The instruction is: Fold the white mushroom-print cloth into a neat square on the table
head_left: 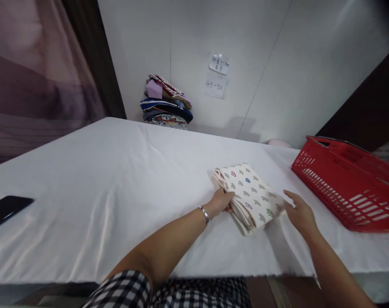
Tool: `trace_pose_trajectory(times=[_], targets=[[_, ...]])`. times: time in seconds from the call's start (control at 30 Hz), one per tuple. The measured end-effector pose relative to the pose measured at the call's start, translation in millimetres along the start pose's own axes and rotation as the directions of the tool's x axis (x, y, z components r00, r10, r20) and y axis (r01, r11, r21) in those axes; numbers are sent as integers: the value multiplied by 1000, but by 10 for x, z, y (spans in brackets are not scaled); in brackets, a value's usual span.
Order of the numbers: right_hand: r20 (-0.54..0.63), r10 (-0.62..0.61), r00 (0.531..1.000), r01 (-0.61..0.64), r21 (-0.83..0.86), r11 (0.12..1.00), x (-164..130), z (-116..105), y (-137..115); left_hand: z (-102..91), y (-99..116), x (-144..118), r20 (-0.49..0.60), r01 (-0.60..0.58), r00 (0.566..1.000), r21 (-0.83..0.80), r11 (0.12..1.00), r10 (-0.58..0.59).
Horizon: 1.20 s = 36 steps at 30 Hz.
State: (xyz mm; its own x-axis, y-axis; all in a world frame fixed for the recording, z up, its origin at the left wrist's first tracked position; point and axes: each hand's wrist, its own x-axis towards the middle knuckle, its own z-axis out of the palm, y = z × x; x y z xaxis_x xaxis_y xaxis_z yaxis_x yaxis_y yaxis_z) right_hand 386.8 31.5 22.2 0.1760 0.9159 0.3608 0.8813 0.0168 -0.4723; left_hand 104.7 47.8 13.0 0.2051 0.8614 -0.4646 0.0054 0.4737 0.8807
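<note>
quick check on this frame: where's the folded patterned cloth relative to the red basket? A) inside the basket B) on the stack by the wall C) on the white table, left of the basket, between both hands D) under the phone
C: the folded patterned cloth lies on the white table, left of the red basket, with the left hand gripping its folded edge and the right hand at its other side.

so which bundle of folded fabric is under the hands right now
The cream patterned folded cloth near the red basket, touched by left hand and right hand. The multicoloured stack of folded clothes sits untouched against the far wall.
</note>
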Motion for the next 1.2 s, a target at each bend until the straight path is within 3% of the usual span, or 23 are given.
trace_pose_trajectory(times=[0.1, 0.17, 0.23, 0.33, 0.43, 0.57, 0.73, 0.87, 0.97, 1.03, 1.1, 1.2], targets=[[186, -242, 952, 228, 94, 969, -276, 117, -660, 6, 27, -36, -5, -15, 1000, -31, 999, 15], [273, -396, 877, 408, 16, 913, -474, 230, -1005, 7, 47, -58, 10, -29, 1000, -57, 998, 30], [271, -449, 852, 493, -122, 861, -636, 327, -1176, 1, 58, -62, 31, -37, 999, -85, 996, 40], [243, -485, 840, 538, -263, 801, -779, 407, -1137, -15, 51, -26, 25, -13, 1000, -71, 997, 14], [231, -508, 830, 557, -282, 781, -824, 397, -962, -20, 34, 26, 36, 6, 999, -51, 999, -4], [233, -517, 824, 558, -174, 811, -830, 281, -854, -8, 34, 56, 36, 11, 999, -67, 998, -9], [199, -411, 890, 418, 10, 909, -791, 177, -945, -20, 37, 42, 43, 6, 999, -56, 998, -3], [246, -281, 927, 275, 60, 960, -653, 198, -1022, -124, 48, 24, 177, -14, 984, -85, 996, 29], [275, -252, 928, 249, 48, 967, -559, 226, -1036, -228, 81, 14, 340, 26, 940, -86, 996, 5], [231, -251, 940, 241, 70, 968, -538, 233, -1039, -271, 99, 13, 403, 45, 915, -83, 996, -8], [200, -262, 944, 252, 73, 965, -552, 226, -1051, -282, 102, 16, 413, 45, 911, -81, 996, -8], [282, -302, 911, 311, 14, 950, -611, 197, -1088, -262, 81, 33, 372, 32, 928, -77, 996, -1]])
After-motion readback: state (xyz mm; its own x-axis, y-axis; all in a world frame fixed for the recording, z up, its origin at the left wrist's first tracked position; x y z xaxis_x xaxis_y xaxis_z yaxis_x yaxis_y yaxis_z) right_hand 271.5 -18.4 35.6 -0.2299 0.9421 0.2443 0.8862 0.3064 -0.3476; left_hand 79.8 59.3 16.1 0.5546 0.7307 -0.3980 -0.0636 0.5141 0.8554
